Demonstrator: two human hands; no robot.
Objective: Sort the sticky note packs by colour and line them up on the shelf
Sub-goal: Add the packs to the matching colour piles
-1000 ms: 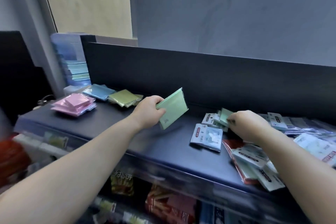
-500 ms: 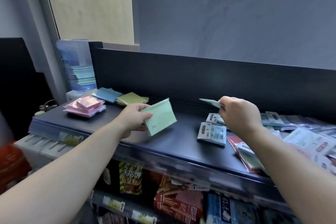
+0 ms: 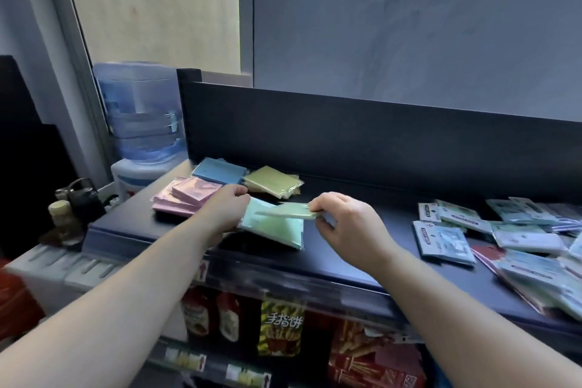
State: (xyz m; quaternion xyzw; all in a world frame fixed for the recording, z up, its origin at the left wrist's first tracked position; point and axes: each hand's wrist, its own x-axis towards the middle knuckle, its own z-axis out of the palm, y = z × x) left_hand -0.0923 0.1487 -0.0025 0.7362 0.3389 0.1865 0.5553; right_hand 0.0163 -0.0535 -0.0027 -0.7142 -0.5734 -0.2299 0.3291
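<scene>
Both hands have closed in since 0.5 s ago: the right hand (image 3: 346, 224) has carried the upper green pack (image 3: 289, 210) leftward over the lower green pack (image 3: 274, 228). The left hand (image 3: 225, 214) grips that one by its left edge, down at the shelf (image 3: 362, 261), likely steadying it so like colours stack. Right fingers (image 3: 318, 206) pinch the upper pack's end. The pink stack (image 3: 185, 198), blue pack (image 3: 220, 169) and yellow stack (image 3: 271, 181) lie just beyond the left fingers (image 3: 237, 191). The unsorted packs (image 3: 519, 230) lie well right of the right fingers.

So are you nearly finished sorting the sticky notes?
Not yet: pink pile, blue pile and yellow pile are laid out. The left hand holds a green pack; the right hand pinches a second green pack above it. The mixed heap on the right remains.
</scene>
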